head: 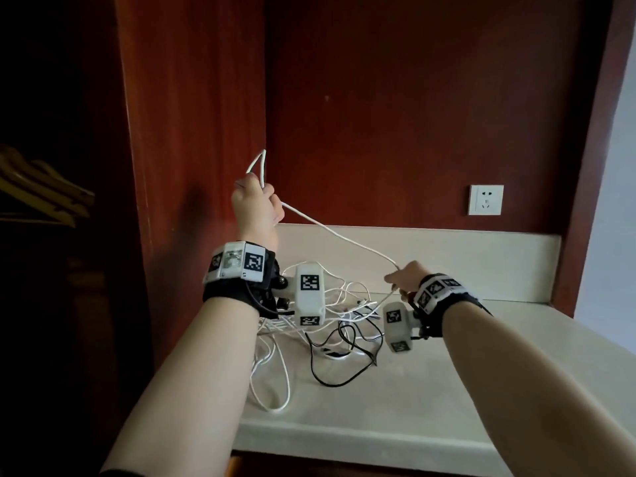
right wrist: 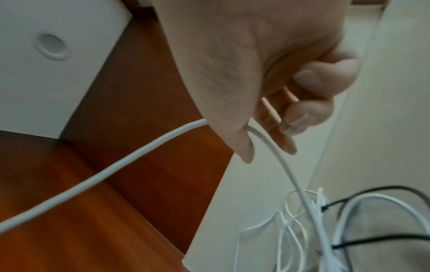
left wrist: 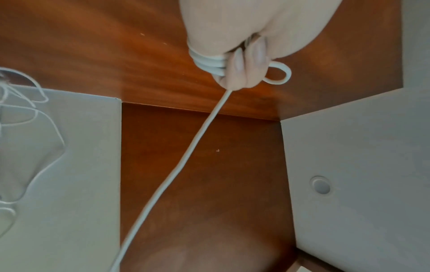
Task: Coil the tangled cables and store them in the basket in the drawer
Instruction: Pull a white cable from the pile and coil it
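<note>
Left hand (head: 254, 204) is up high against the red wooden side panel (head: 192, 132), fist closed round a small bundle of white cable (head: 339, 235), and the left wrist view shows why: several turns sit stacked side by side across the fingers (left wrist: 242, 68), with 1 small loop poking out beside them, so the raised fist is acting as the spool and keeps the finished turns clear of the mess below. From that fist the cable runs down in a slack line to the right hand (head: 406, 280), which hovers low over the counter (head: 481, 356), near its back edge. There the thumb and fingers are curled loosely about the strand, more a guide than a clamp by the look of it, probably so the cable can slide through and feed the next wrap. Below that hand the same strand drops into the tangle (head: 330, 325), a heap of white leads and 1 black cable (head: 330, 380) lying toward the counter's left side, with 1 long white loop trailing toward the front edge. My read: coiling of the 1st cable is under way, the heap barely touched. No basket or drawer is in view. A wall socket (head: 485, 200) sits on the back panel, unused.
</note>
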